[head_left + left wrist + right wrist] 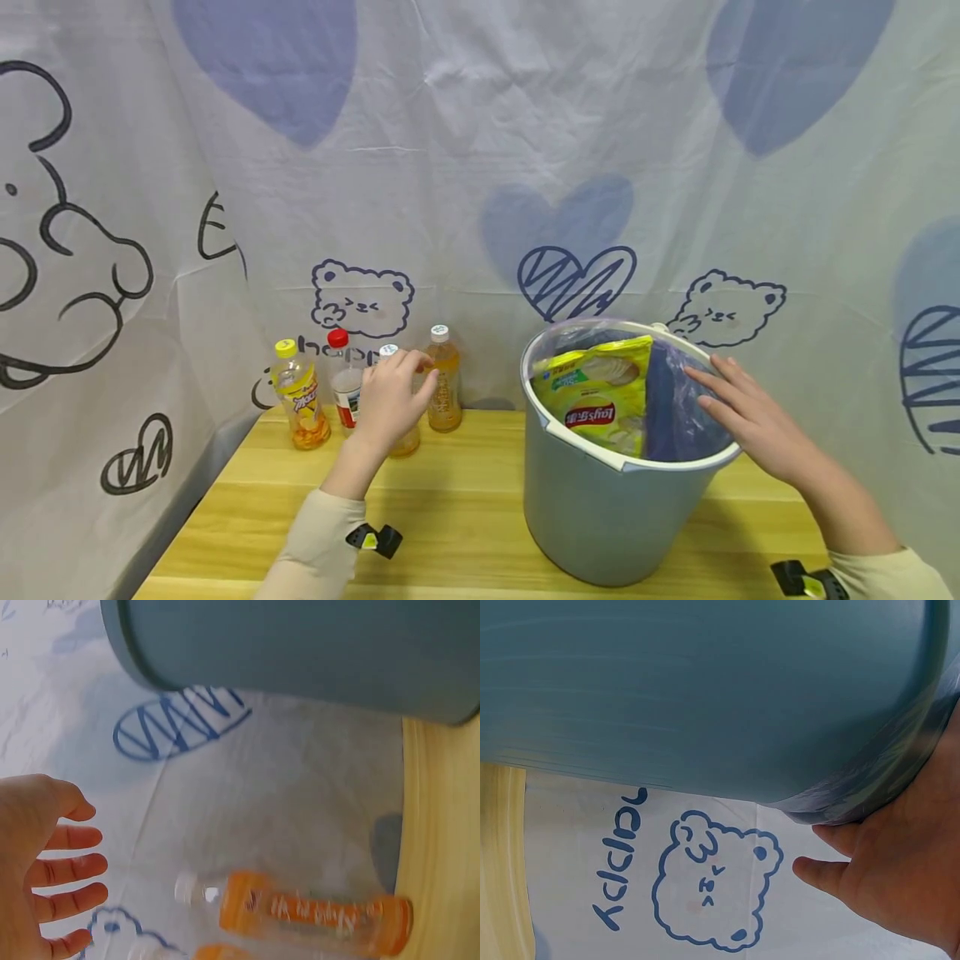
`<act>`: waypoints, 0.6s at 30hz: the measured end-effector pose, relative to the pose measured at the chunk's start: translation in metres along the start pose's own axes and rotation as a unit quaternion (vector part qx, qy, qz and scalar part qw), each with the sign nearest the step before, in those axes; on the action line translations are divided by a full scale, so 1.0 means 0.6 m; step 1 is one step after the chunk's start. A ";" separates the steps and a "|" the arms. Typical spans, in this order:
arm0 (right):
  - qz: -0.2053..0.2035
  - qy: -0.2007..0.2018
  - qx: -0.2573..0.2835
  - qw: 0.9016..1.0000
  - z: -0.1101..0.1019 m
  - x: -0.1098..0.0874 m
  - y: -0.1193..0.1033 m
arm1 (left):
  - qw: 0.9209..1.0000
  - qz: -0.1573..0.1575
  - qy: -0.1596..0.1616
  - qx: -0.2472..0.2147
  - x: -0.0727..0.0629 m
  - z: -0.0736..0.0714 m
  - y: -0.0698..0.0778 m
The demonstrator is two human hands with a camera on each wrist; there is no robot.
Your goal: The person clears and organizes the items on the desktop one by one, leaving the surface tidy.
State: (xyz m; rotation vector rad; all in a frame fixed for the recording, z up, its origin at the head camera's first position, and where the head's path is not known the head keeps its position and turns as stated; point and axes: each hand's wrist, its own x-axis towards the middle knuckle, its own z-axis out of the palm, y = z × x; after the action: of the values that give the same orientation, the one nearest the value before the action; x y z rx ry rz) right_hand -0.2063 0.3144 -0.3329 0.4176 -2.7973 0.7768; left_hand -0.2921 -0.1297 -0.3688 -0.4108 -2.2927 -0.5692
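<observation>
My left hand [392, 402] is in the air before the bottles, fingers loosely bent and holding nothing. It partly covers a white-capped bottle [388, 351] and stands left of another white-capped orange drink bottle [444, 379]. In the left wrist view, a gap lies between the hand [34, 870] and that drink bottle [315, 911]. My right hand [765, 425] rests at the right rim of a grey bin [592, 508], fingers extended over the clear plastic liner [686, 408]. Yellow Lay's chip bags [600, 383] sit inside the bin.
Further left stand a red-capped bottle [345, 383] and a yellow-capped bottle [302, 400] with orange drink at its bottom. A wooden table [457, 517] carries everything. Behind it hangs a white cloth [465, 225] printed with hearts and bears.
</observation>
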 end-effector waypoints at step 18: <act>-0.003 -0.003 0.004 1.000 -0.001 0.001 -0.001 | 0.994 -0.090 0.023 0.054 -0.022 0.001 -0.105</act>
State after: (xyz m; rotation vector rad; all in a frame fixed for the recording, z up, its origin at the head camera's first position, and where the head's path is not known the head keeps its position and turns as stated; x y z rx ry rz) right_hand -0.2063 0.3140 -0.3319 0.4299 -2.7980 0.7869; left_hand -0.3114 -0.1845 -0.3960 -0.1372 -2.3176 -0.5331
